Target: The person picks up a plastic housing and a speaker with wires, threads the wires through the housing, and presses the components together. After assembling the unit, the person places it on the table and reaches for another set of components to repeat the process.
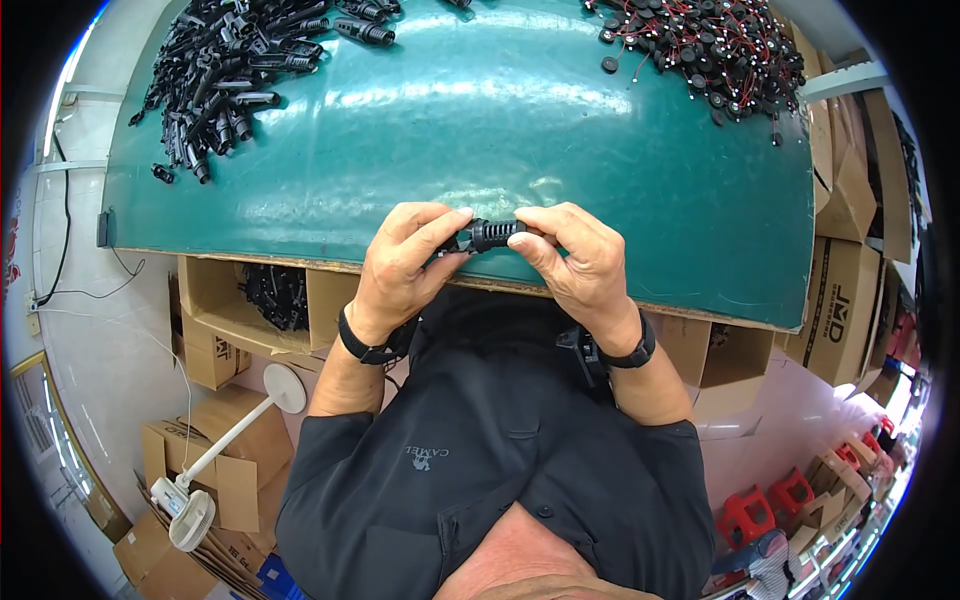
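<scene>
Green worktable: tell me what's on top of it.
Black plastic housings are heaped at the far left of the green worktable, black discs with red wires at the far right. The lower layers and the surface beneath both heaps are covered.

Pale lettering (427, 451), upside down in this view, stands on the left chest of the dark shirt (570, 480), with a small pale animal-shaped emblem (421, 463) just beneath it. To the right of the worktop (500, 150), a brown carton (850, 270) bears large dark capitals turned sideways, with a smaller line of print alongside. Under the worktop's left part, a small carton (205, 365) carries dark print. Lower left, flat cardboard (238, 548) shows short dark characters. Red marks (15, 215) at the far-left rim are too distorted to read.
</scene>
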Motion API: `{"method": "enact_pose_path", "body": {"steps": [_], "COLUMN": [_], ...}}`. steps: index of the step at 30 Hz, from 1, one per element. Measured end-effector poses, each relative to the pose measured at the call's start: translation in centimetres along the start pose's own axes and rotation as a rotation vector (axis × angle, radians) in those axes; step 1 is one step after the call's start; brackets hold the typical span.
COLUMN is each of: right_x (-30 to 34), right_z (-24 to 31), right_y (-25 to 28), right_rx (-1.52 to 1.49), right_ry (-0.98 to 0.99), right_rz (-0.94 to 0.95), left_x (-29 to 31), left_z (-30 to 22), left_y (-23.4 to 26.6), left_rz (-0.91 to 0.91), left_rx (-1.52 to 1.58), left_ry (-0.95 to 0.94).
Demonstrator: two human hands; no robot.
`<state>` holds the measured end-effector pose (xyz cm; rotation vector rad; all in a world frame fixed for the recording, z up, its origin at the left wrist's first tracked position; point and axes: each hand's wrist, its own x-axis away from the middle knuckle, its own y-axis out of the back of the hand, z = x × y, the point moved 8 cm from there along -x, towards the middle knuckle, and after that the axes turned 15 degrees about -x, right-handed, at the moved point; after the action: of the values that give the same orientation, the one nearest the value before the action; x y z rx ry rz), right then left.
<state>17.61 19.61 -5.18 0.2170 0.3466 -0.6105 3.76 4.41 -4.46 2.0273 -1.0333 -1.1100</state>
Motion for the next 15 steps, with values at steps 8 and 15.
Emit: {"method": "enact_pose_path", "body": {"steps": [8,15], "right_x": [0.0,0.6], "right_z": [0.1,-2.0], "right_y": [0.0,-0.1], "right_rx": [0.013,-0.203], "right_ry": [0.020,-0.233], "right_rz": [0.088,0.070], "left_x": [0.2,0.4], "left_z": [0.2,0.6], "left_y": [-0.2,-0.4], "left_rz": [0.061,0.099], "left_rx": [0.092,0.074], "left_ry": [0.032,0.028]}}
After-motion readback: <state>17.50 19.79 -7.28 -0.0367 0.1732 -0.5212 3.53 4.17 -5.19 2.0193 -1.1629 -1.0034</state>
